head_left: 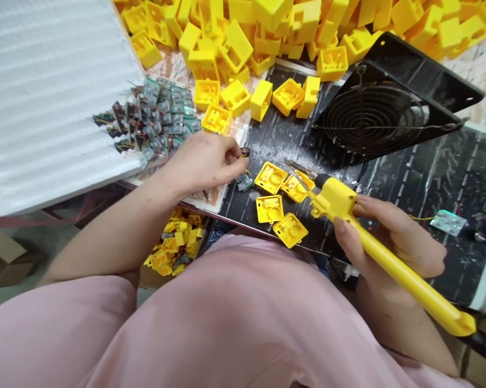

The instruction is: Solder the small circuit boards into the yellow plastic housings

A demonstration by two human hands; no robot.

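Observation:
My right hand point(384, 237) is wrapped round the yellow handle of a soldering iron point(404, 269), whose metal tip points left over several small open yellow plastic housings point(270, 178). One housing point(297, 186) lies right under the tip; whether they touch I cannot tell. My left hand point(210, 159) is closed in a pinch at a small circuit board point(244, 181) with wires and a round black part point(245, 152). The exact grip point is partly hidden by the fingers. Beside that hand lies a pile of similar circuit boards point(162, 116).
A black fan point(372, 118) stands at the back right. Yellow housings point(235, 46) are heaped along the back. White foam point(57, 102) covers the left. Another wired board point(449, 222) lies far right. Below the table edge sits a container of yellow parts point(178, 240).

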